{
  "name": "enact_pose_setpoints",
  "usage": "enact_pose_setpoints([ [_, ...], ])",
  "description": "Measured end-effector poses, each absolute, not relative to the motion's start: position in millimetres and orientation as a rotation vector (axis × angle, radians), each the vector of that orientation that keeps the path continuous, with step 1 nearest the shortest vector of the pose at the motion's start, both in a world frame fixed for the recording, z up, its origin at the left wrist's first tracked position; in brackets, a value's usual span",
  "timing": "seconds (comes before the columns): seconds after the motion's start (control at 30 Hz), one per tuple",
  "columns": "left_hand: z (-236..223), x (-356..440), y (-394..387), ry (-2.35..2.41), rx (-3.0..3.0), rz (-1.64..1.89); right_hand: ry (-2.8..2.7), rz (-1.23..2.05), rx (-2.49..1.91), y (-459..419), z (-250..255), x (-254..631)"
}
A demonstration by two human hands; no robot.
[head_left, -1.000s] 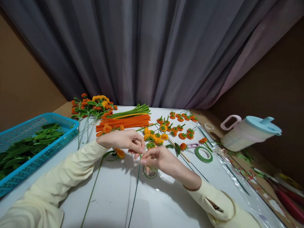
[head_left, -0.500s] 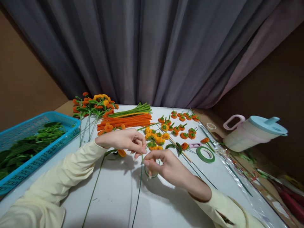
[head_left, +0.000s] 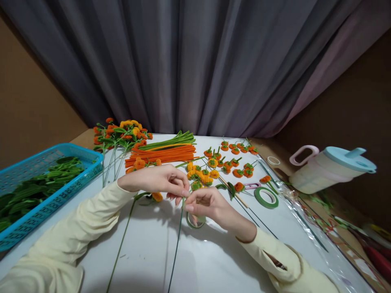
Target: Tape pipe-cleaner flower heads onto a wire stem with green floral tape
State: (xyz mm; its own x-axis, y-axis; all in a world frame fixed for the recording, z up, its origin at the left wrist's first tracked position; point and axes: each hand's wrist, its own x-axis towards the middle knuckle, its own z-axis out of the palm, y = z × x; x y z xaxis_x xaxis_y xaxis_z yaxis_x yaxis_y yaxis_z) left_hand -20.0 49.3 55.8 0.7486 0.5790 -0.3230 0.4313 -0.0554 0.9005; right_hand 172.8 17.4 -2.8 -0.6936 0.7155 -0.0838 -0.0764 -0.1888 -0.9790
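My left hand (head_left: 160, 180) pinches the top end of a thin green wire stem (head_left: 177, 253), which hangs down toward the front edge. Close against it, my right hand (head_left: 215, 207) is closed, thumb and finger pressed together at green floral tape by the wire's top. A roll of that tape (head_left: 195, 225) shows under the right hand, partly covered by its fingers. Just below the left wrist lies a stem with an orange chenille flower (head_left: 157, 197). Yellow chenille flower heads (head_left: 198, 176) lie beyond both hands.
A blue basket (head_left: 50, 205) of green leaves stands left. Orange pipe cleaners (head_left: 161, 153) and a bunch of finished flowers (head_left: 122, 132) lie at the back. Right are orange flower heads (head_left: 238, 173), another green tape roll (head_left: 266, 198), a wooden stick (head_left: 236, 194) and a lidded jug (head_left: 324, 173).
My right hand has turned slightly, its wrist moving a little left and up. Both hands stay pinched at the wire's top. The view has shifted slightly.
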Motion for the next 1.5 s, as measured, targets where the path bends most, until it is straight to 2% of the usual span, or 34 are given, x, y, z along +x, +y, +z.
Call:
enact_pose_setpoints([
  [0.23, 54.6, -22.2, 52.2, 0.710, 1.527, 0.162, -1.651, 1.871, -0.789, 15.9, -1.2, 175.7],
  [0.47, 26.0, -26.5, 70.9, 0.409, 1.311, 0.198, -1.477, 1.972, -0.653, 20.0, -6.5, 175.4],
  [0.57, 22.5, -33.5, 76.9, 0.445, 1.456, 0.307, -1.460, 2.002, -0.590, 20.0, -11.4, 175.1],
  [0.73, 41.6, -36.6, 71.6, 0.409, 1.944, 0.580, -1.430, 2.076, -0.507, 19.1, -22.5, 171.3],
  [0.93, 50.2, -24.5, 57.8, 0.242, 2.205, 0.449, -1.371, 2.131, -0.458, 17.4, -27.4, 164.8],
  [1.07, 45.4, -22.9, 54.3, 0.317, 2.131, 0.539, -1.375, 2.125, -0.472, 16.5, -25.0, 162.4],
  [1.5, 51.5, -19.1, 43.6, 0.460, 2.255, 0.403, -1.379, 2.108, -0.481, 17.4, -28.9, 162.8],
])
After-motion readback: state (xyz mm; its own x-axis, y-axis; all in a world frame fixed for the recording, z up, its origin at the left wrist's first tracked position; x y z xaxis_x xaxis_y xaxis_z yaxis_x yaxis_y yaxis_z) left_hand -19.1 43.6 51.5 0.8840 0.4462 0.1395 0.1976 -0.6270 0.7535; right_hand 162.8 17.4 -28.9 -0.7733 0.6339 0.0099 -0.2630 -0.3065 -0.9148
